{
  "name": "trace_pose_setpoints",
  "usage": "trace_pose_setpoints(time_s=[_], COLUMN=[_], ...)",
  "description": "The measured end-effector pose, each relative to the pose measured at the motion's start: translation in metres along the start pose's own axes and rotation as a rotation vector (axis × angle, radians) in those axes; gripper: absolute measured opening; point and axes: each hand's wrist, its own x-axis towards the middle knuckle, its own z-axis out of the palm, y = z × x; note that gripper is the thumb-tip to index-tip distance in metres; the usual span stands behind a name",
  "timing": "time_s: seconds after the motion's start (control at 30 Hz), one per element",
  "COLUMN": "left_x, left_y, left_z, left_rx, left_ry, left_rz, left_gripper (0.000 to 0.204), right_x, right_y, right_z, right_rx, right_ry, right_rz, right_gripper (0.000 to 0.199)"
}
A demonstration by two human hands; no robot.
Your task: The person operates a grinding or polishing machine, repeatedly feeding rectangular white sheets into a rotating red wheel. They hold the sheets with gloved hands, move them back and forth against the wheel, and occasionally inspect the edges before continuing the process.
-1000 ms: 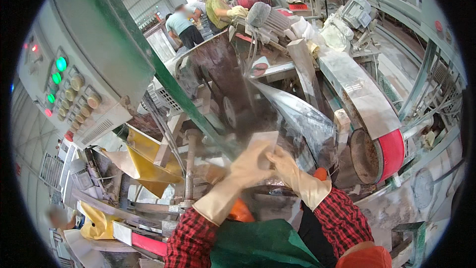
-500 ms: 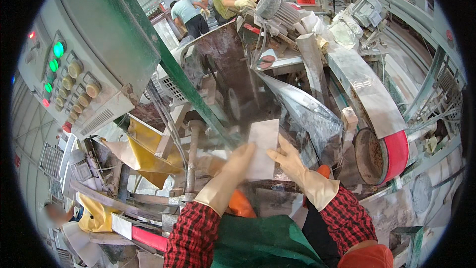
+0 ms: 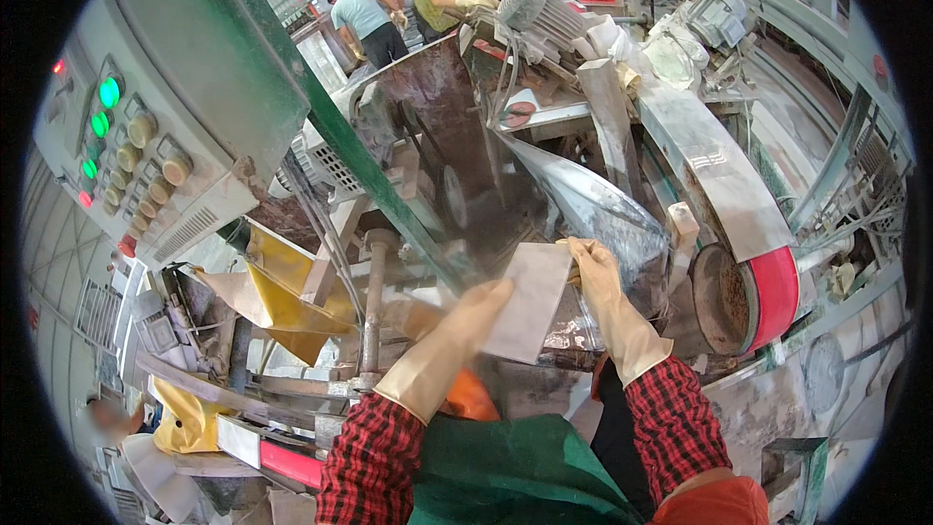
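Note:
A pale, flat rectangular tile [image 3: 530, 303] is held up in front of me, tilted, its upper end toward the right. My left hand [image 3: 465, 323], in a cream rubber glove, grips the tile's left edge; motion blurs it and its fingers are mostly hidden. At the upper right corner, my gloved right hand [image 3: 601, 284] pinches the tile, fingers bent over the edge. Both forearms wear red-and-black checked sleeves. A green apron [image 3: 515, 467] covers my front below the tile.
To the left hangs a grey control box [image 3: 155, 146] with lit green buttons. A green post [image 3: 360, 160] slants past it. At right stands a belt machine with a red-edged roller [image 3: 773, 297]. Behind are motors [image 3: 544, 15] and two people [image 3: 369, 24] at work.
The tile has tilted clockwise and come slightly down and right. My right hand, fingers apart before, has risen and closed on its upper right corner. The left hand has shifted slightly right.

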Motion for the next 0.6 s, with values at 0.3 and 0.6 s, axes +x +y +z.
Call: trace_pose_setpoints(time_s=[0.3,0.6], left_x=[0.015,0.012], left_y=[-0.009,-0.007], left_z=[-0.025,-0.036], left_rx=[0.023,-0.025], left_ry=[0.398,0.317], left_rz=[0.067,0.135], left_gripper=[0.058,0.050], right_x=[-0.076,-0.075], right_y=[-0.037,-0.054], right_z=[0.045,0.046], right_rx=[-0.076,0.135], right_ry=[-0.334,-0.483], right_rz=[0.132,0.293], right_gripper=[0.074,0.069])
